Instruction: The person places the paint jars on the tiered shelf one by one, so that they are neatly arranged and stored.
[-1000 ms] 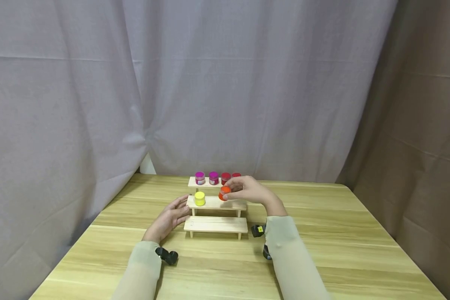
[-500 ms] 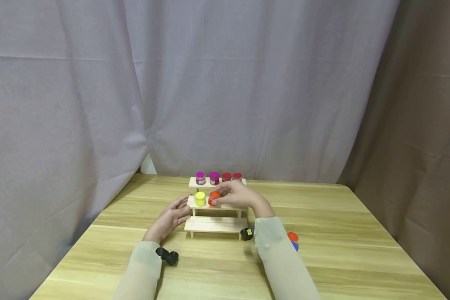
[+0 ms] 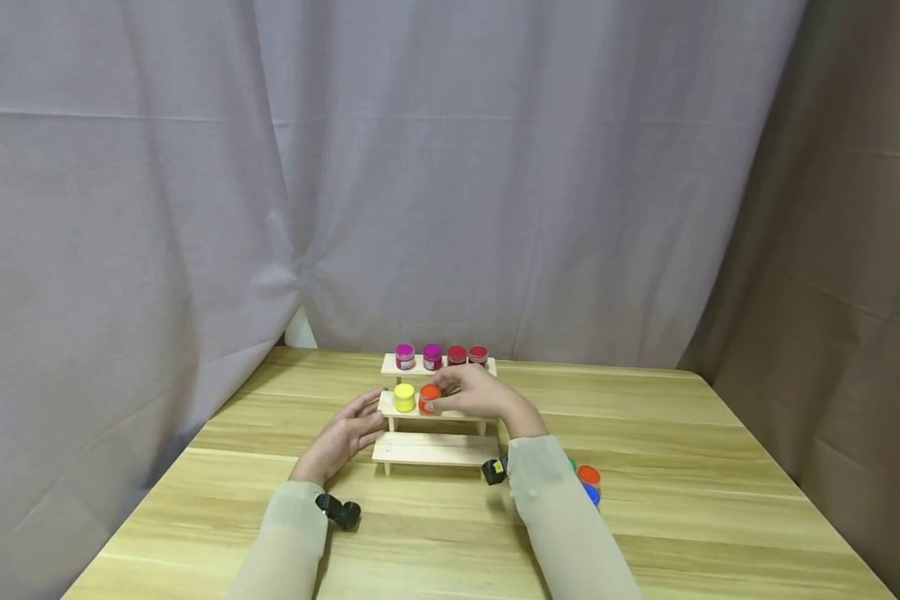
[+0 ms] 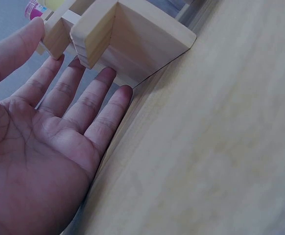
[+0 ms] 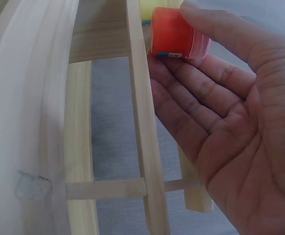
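- Centrally, the right hand (image 3: pixel 476 398) pinches an orange jar (image 3: pixel 429 397) between thumb and fingertips, on the middle step of a small wooden rack (image 3: pixel 435 450), just beside a yellow jar (image 3: pixel 404 397).
- Seen from the right wrist, the orange jar (image 5: pixel 178 35) looks tilted against the step's edge, so it appears to be in the act of being set down; the next move calls for standing it flat before letting go.
- At the rack's left end, the left hand (image 3: pixel 343 435) lies spread, fingers straight, touching the wood and steadying it.
- Along the top step stand four jars (image 3: pixel 441 357): two magenta, two red.
- Nothing sits on the bottom step.
- Behind the right sleeve, more jars (image 3: pixel 588 483) rest on the table (image 3: pixel 720 500).
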A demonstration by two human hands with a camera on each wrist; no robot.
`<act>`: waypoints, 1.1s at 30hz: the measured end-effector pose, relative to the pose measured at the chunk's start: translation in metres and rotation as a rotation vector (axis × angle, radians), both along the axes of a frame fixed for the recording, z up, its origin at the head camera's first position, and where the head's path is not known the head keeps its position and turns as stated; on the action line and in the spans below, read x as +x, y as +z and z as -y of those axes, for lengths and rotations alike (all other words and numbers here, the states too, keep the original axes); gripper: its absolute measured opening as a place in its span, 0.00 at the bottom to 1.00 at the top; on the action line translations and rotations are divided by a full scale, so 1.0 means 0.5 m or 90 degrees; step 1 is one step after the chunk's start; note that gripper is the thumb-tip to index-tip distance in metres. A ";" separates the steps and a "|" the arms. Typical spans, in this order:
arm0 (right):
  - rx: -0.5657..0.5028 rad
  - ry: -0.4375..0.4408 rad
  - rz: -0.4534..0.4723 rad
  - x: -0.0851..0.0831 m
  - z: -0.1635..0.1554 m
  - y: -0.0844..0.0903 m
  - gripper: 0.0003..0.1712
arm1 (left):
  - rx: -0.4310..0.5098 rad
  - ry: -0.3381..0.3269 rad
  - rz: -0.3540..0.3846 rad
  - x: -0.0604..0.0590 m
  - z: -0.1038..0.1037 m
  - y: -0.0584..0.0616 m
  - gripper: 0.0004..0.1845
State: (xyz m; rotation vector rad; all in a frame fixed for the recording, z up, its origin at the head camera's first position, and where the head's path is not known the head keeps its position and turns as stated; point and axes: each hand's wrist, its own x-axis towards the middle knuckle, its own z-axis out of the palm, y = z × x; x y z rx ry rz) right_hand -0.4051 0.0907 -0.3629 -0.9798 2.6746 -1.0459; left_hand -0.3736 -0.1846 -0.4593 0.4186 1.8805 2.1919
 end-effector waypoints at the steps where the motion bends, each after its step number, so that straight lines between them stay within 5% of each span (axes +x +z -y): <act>1: -0.002 -0.001 0.001 0.000 0.000 -0.001 0.24 | 0.002 0.001 0.003 0.000 0.000 0.000 0.35; 33: 0.009 -0.004 -0.016 -0.003 -0.001 -0.005 0.22 | 0.012 0.019 0.016 0.002 -0.002 0.003 0.34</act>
